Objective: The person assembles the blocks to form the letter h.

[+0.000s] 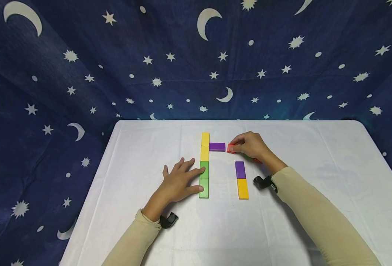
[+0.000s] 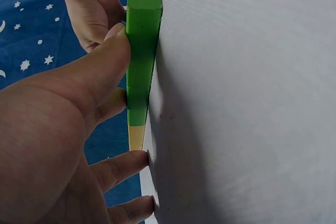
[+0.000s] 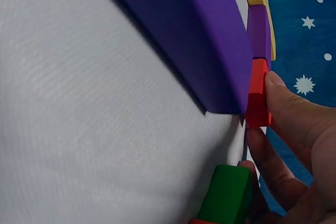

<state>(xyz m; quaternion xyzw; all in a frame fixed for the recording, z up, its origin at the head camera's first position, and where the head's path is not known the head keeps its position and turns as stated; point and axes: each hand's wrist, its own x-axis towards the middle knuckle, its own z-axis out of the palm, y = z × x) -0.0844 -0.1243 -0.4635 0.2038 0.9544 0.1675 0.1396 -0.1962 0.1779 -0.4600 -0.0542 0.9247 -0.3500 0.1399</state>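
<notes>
In the head view, two yellow blocks (image 1: 205, 153) and two green blocks (image 1: 204, 190) form one straight column on the table. The spread left hand (image 1: 177, 184) rests its thumb and index finger on the green blocks, other fingers reaching out to the left. A purple block (image 1: 217, 147) lies crosswise, its left end against the yellow part of the column. Near its right end, the right hand (image 1: 251, 145) pinches a red block (image 3: 257, 93) between thumb and fingers. Under that hand, a green block (image 3: 227, 192) and another red piece (image 1: 257, 160) are partly hidden.
Another purple block (image 1: 240, 170) and an orange block (image 1: 243, 189) stand end to end right of the column. Black wrist cameras are strapped to both wrists. A white cloth covers the table (image 1: 142, 147); a dark blue curtain (image 1: 182, 44) with moons and stars hangs behind.
</notes>
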